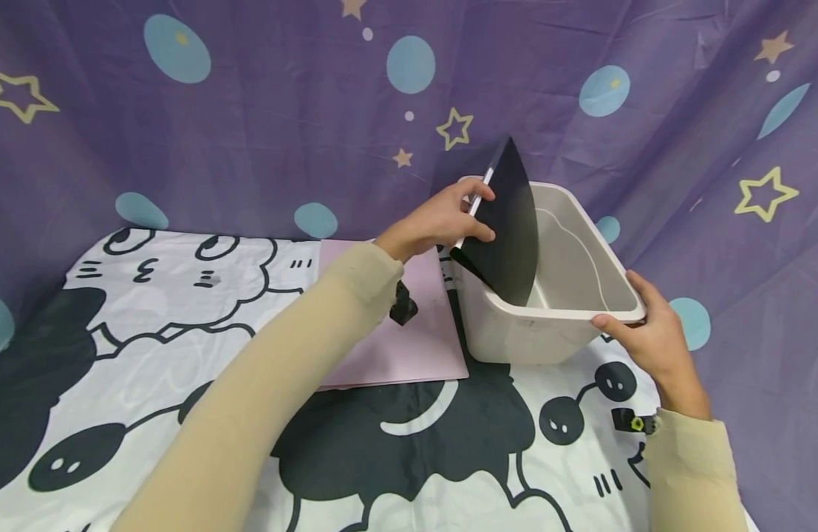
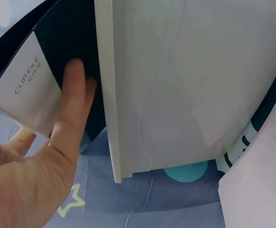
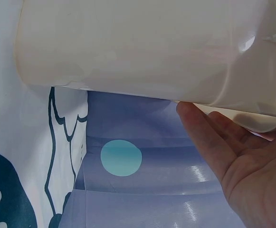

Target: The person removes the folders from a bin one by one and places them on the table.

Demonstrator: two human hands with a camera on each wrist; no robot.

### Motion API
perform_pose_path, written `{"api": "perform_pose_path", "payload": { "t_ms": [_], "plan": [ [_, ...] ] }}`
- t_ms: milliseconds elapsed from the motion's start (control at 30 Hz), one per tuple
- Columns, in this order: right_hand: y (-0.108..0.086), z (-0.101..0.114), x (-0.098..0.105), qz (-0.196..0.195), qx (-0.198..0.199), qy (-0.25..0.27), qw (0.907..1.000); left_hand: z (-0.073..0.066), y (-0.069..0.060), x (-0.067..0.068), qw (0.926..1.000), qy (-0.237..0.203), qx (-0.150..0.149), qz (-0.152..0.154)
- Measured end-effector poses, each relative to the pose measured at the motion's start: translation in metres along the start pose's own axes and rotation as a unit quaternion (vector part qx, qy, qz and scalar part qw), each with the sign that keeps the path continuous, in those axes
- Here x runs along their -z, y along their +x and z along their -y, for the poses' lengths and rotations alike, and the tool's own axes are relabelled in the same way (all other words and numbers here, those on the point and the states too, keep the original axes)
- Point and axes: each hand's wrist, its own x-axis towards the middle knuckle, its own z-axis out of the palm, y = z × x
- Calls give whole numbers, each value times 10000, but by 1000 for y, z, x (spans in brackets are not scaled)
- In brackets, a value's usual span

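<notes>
A black clip file (image 1: 515, 229) is tilted into the left side of an off-white plastic bin (image 1: 535, 338), its lower part inside the opening. My left hand (image 1: 442, 216) holds the file by its spine, where a white label (image 2: 26, 88) reads "CLIP FILE" in the left wrist view. Fingers lie along the black cover there, beside the bin wall (image 2: 195, 80). At the front right corner of the bin, my right hand (image 1: 658, 351) grips the rim, with the thumb outside. The right wrist view has that hand (image 3: 252, 175) under the rim.
A pink folder or flat sheet (image 1: 425, 351) lies left of the bin, partly beneath my left forearm. Everything stands on a black-and-white cartoon-print cloth (image 1: 442, 443). Behind hangs a purple curtain (image 1: 282, 125) with stars and blue spots, close to the bin.
</notes>
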Motion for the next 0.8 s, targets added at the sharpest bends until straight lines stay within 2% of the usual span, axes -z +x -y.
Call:
{"api": "perform_pose_path", "payload": {
  "t_ms": [100, 267, 567, 800],
  "plan": [
    [1, 0, 0, 8, 16, -9, 10000, -2, -1, 1, 9998, -180, 84, 14],
    [1, -1, 0, 14, 55, -72, 10000, -7, -4, 5, 9996, -269, 60, 54],
    [2, 1, 0, 38, 95, -101, 9999, -4, -16, 22, 9994, -279, -110, -194],
    [2, 1, 0, -11, 110, -174, 9998, 2, -15, 28, 9984, -407, 136, -367]
  ]
}}
